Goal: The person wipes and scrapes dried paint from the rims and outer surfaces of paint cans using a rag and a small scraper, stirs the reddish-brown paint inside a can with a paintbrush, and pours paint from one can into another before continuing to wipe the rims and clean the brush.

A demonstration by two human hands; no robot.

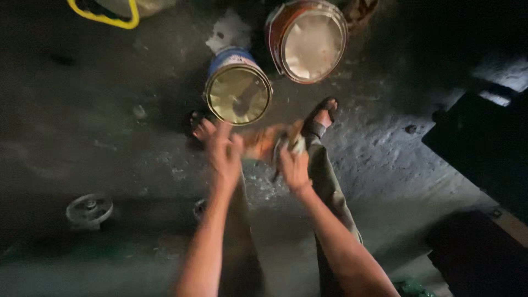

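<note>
Though motion blurs them, both the left hand (224, 149) and right hand (292, 165) seemingly grip an orange rag (263, 142).

Your hands hold an orange-brown rag (264, 142) over a dark grey floor (110, 110) flecked with pale spots. Ahead you see a blue can (236, 88) with yellowish-gold contents and a rust-red can (306, 39) of off-white paint. A yellow rim (104, 17) shows at top left.

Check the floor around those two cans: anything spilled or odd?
Yes: a pale dried splash stains the floor behind the blue can, and light flecks lie scattered near the left hand. Both cans stand upright.
</note>
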